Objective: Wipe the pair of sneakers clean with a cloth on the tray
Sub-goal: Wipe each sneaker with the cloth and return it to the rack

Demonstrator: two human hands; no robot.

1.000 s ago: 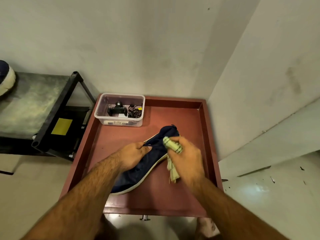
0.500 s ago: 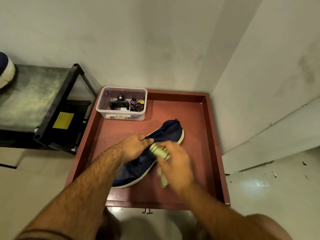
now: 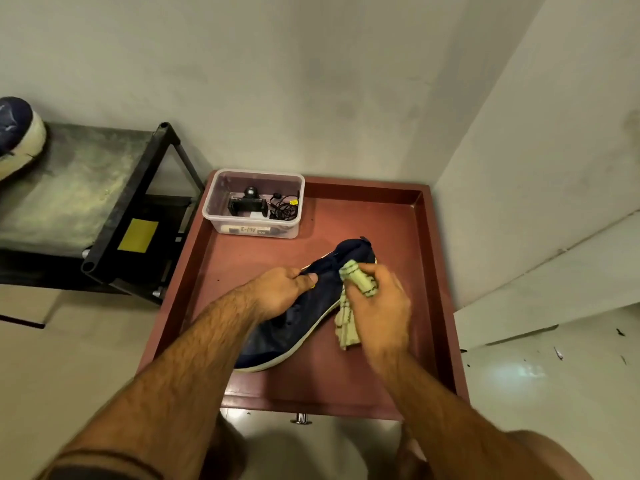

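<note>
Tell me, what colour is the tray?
The tray is reddish-brown, seen clearly in the head view.

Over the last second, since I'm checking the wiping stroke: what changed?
The right hand, gripping the cloth, rubbed back along the sneaker toward its middle, then returned to the far end. The left hand kept holding the sneaker's edge; sneaker, tray and plastic box stayed put.
</note>
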